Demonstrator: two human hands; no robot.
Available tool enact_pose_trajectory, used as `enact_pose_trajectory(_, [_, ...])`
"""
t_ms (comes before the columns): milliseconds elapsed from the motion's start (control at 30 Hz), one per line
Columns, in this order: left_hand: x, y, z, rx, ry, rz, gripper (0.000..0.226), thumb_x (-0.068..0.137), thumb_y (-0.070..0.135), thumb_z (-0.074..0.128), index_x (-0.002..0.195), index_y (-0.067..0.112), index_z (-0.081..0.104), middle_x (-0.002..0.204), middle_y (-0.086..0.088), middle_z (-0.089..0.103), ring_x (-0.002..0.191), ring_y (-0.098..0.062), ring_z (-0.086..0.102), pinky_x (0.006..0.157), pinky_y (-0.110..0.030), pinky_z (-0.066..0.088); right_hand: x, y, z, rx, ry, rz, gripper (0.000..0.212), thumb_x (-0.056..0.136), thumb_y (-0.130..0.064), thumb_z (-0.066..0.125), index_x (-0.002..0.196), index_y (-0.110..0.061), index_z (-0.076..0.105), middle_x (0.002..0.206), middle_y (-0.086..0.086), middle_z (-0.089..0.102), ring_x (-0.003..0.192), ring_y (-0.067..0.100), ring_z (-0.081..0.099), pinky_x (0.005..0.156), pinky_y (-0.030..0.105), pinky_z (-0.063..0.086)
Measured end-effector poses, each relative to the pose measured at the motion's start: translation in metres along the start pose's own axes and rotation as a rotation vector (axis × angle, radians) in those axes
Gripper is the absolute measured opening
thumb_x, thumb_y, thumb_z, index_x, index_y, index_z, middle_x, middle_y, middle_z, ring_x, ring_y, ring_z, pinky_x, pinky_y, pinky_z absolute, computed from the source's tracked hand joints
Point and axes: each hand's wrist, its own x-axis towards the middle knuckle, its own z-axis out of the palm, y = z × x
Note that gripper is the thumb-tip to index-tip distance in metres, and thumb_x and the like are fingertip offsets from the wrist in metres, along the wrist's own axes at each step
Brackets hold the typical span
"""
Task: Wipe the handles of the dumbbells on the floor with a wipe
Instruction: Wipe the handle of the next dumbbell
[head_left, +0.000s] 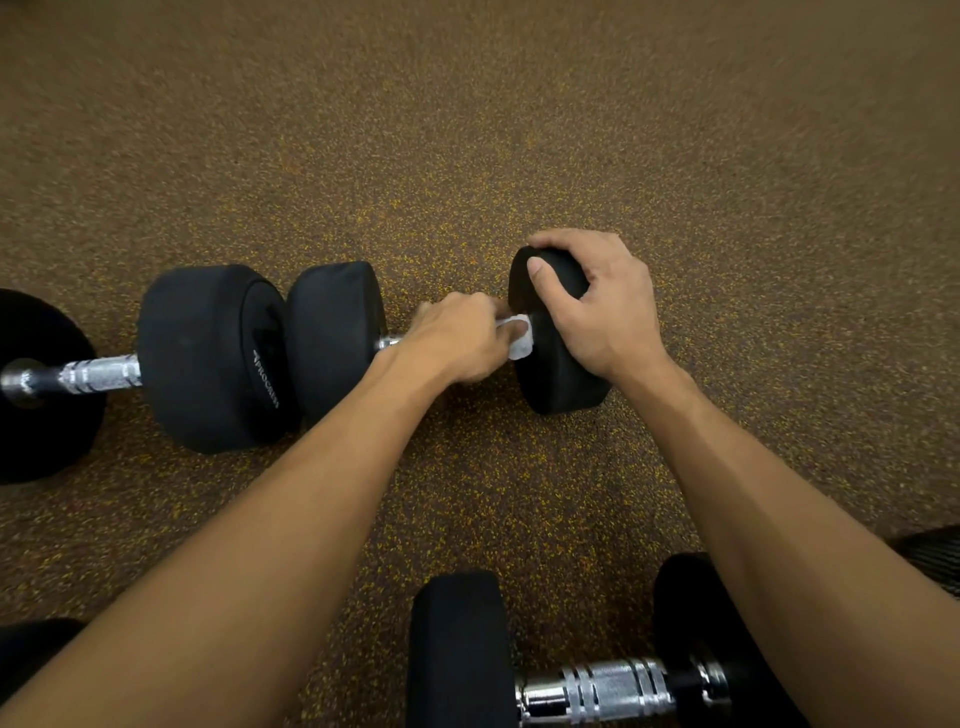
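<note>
A black dumbbell lies on the floor in the middle, its left head (337, 332) and right head (556, 374) joined by a chrome handle (388, 343) that is mostly hidden. My left hand (457, 340) is closed around that handle with a white wipe (521, 344) pressed against it, right beside the right head. My right hand (597, 306) grips the top of the right head. A second dumbbell with a bare chrome handle (98, 373) lies at the left. A third dumbbell's handle (602, 688) shows at the bottom.
The speckled brown rubber floor (519, 130) stretches open beyond the dumbbells. The left dumbbell's big head (208, 358) touches the middle dumbbell's left head. A dark ribbed object (935, 561) sits at the right edge.
</note>
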Motion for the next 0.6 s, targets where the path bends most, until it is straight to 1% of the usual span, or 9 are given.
enact_pose_trajectory(67, [-0.003, 0.0, -0.001, -0.02, 0.046, 0.036, 0.045, 0.109, 0.049, 0.055, 0.147, 0.027, 0.064, 0.144, -0.014, 0.067, 0.138, -0.038, 0.056, 0.114, -0.046, 0.043, 0.0, 0.0, -0.001, 0.006, 0.006, -0.002, 0.028, 0.1, -0.04, 0.063, 0.123, -0.028, 0.075, 0.125, -0.016, 0.073, 0.122, 0.01, 0.061, 0.106, 0.025, 0.042])
enact_pose_trajectory(133, [-0.004, -0.003, 0.002, -0.035, 0.124, 0.063, 0.043, 0.105, 0.048, 0.063, 0.142, 0.028, 0.069, 0.139, -0.012, 0.071, 0.134, -0.038, 0.059, 0.112, -0.045, 0.046, 0.0, -0.001, 0.0, 0.0, 0.007, -0.001, 0.028, 0.1, -0.04, 0.064, 0.123, -0.029, 0.075, 0.125, -0.017, 0.073, 0.122, 0.01, 0.061, 0.107, 0.026, 0.042])
enact_pose_trajectory(200, [-0.006, -0.005, 0.006, -0.095, 0.18, 0.045, 0.04, 0.099, 0.048, 0.071, 0.136, 0.032, 0.073, 0.135, -0.012, 0.073, 0.13, -0.038, 0.062, 0.109, -0.045, 0.049, 0.0, -0.001, 0.0, -0.001, 0.004, 0.002, 0.028, 0.1, -0.04, 0.063, 0.122, -0.029, 0.075, 0.125, -0.017, 0.073, 0.123, 0.01, 0.061, 0.108, 0.03, 0.044])
enact_pose_trajectory(267, [-0.006, -0.007, 0.006, -0.152, 0.192, 0.002, 0.039, 0.096, 0.049, 0.076, 0.132, 0.036, 0.075, 0.137, -0.01, 0.072, 0.129, -0.038, 0.063, 0.108, -0.044, 0.052, 0.001, -0.001, 0.001, -0.001, 0.001, 0.006, 0.028, 0.1, -0.041, 0.063, 0.122, -0.029, 0.076, 0.124, -0.016, 0.073, 0.123, 0.011, 0.061, 0.109, 0.034, 0.045])
enact_pose_trajectory(333, [-0.007, -0.01, 0.003, -0.19, 0.174, -0.042, 0.039, 0.095, 0.048, 0.079, 0.131, 0.035, 0.076, 0.139, -0.009, 0.071, 0.128, -0.035, 0.064, 0.106, -0.042, 0.053, 0.001, 0.0, 0.0, 0.0, 0.002, 0.009, 0.028, 0.1, -0.041, 0.063, 0.122, -0.029, 0.076, 0.125, -0.016, 0.073, 0.123, 0.01, 0.06, 0.11, 0.032, 0.044])
enact_pose_trajectory(433, [-0.005, -0.017, -0.004, -0.219, 0.124, -0.085, 0.038, 0.096, 0.046, 0.078, 0.132, 0.03, 0.076, 0.136, -0.01, 0.069, 0.124, -0.032, 0.065, 0.102, -0.04, 0.053, 0.0, 0.0, -0.001, 0.005, -0.002, 0.011, 0.029, 0.1, -0.041, 0.063, 0.123, -0.029, 0.075, 0.125, -0.016, 0.073, 0.123, 0.009, 0.06, 0.108, 0.027, 0.042])
enact_pose_trajectory(500, [-0.007, -0.02, -0.008, -0.19, 0.091, -0.096, 0.035, 0.101, 0.04, 0.073, 0.133, 0.027, 0.075, 0.134, -0.012, 0.065, 0.121, -0.032, 0.062, 0.098, -0.039, 0.051, 0.0, 0.001, -0.001, 0.009, -0.003, 0.011, 0.029, 0.101, -0.042, 0.062, 0.123, -0.03, 0.075, 0.124, -0.017, 0.073, 0.123, 0.009, 0.06, 0.109, 0.03, 0.044])
enact_pose_trajectory(600, [-0.011, -0.02, -0.008, -0.181, 0.093, -0.081, 0.033, 0.104, 0.031, 0.071, 0.137, 0.026, 0.073, 0.126, -0.01, 0.062, 0.112, -0.029, 0.06, 0.098, -0.04, 0.05, 0.0, 0.001, 0.0, 0.012, -0.005, 0.013, 0.029, 0.1, -0.043, 0.062, 0.123, -0.03, 0.075, 0.124, -0.017, 0.073, 0.123, 0.008, 0.06, 0.109, 0.032, 0.045])
